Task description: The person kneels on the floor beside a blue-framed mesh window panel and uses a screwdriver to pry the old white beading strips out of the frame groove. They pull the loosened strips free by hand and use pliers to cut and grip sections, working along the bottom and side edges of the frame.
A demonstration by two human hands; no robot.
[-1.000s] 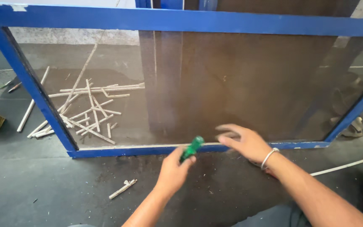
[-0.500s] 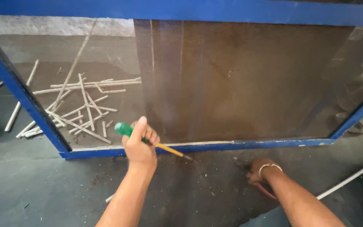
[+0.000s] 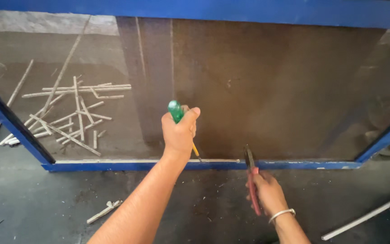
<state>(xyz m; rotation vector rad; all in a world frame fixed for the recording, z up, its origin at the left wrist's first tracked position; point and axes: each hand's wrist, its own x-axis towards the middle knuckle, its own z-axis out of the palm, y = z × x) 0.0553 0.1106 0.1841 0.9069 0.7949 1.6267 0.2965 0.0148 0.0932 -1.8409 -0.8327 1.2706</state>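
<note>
My left hand (image 3: 179,131) grips a green-handled screwdriver (image 3: 175,111), its yellow shaft pointing down to the bottom rail of a blue window frame (image 3: 113,166) fitted with dark mesh. A thin pale strip (image 3: 136,160) runs along the inside of that rail. My right hand (image 3: 267,192) holds red-handled pliers (image 3: 250,174), jaws up and touching the rail a little right of the screwdriver tip. A metal bangle sits on my right wrist.
Behind the mesh lies a pile of several pale strips (image 3: 73,113) on the concrete floor. A short strip piece (image 3: 104,211) lies in front of the frame at left. A long pale strip (image 3: 366,217) lies at right.
My left hand has shifted right along the rail with the screwdriver. My right hand has picked up the red pliers from the floor and raised them to the rail.
</note>
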